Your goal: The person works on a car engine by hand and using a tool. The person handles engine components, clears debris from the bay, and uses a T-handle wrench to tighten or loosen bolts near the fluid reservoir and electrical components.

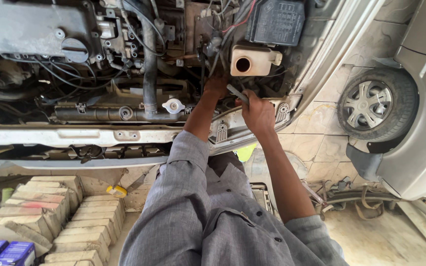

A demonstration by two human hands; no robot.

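Right hand (258, 114) is clenched around the lower end of a flat grey metal wrench (236, 93), whose narrow bare-steel shaft slants up and to the left out of the fist, its dull surface catching a little light along one edge. Its far tip runs in beside the left hand (216, 87), which reaches deeper into the open engine bay; that hand's fingers are hidden among the parts, so I cannot tell whether it grips anything. Both hands work just below a cream plastic reservoir with a round open neck (252, 60), which sits under a black ribbed fuse box cover (276, 21). To the left, a white round radiator cap (173, 105) sits beside a thick black rubber hose (150, 74). Loose grey cloth sleeves (188, 197) cover the forearms partway. Pale stacked bricks (60, 216) lie on the floor at lower left, and a neighbouring grey car's wheel with a silver spoked hubcap (369, 103) stands at right.
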